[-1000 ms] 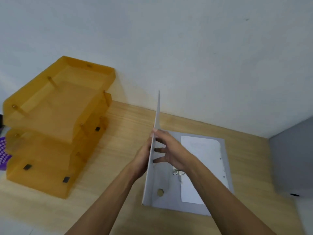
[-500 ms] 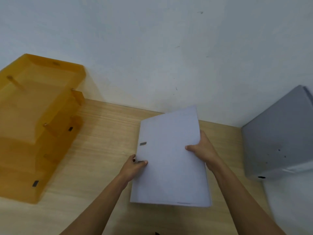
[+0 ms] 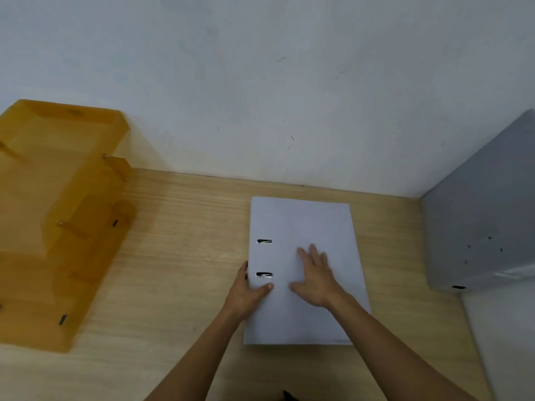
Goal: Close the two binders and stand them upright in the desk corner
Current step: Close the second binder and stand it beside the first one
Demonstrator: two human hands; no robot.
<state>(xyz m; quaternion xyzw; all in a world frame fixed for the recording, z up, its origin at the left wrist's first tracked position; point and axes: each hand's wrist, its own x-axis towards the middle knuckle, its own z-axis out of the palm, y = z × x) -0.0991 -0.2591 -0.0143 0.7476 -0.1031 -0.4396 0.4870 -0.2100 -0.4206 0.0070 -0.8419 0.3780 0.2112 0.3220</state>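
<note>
Head view: my right hand [image 3: 314, 277] lies flat and open on the shut binder [image 3: 302, 270], my left hand [image 3: 246, 290] pinching its spine edge. Its long axis points at the wall; the corner, perhaps beside the grey box [image 3: 480, 227], lies rightward.

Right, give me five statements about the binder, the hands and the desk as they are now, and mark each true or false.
1. The white binder lies closed and flat on the desk. True.
2. The right hand grips the binder's far edge. False: it rests flat, palm down, on the cover.
3. The left hand is at the binder's left edge, thumb on the cover. True.
4. The orange tray stack stands right of the binder. False: it stands to the left.
5. A grey binder stands in the right corner. True.
</note>
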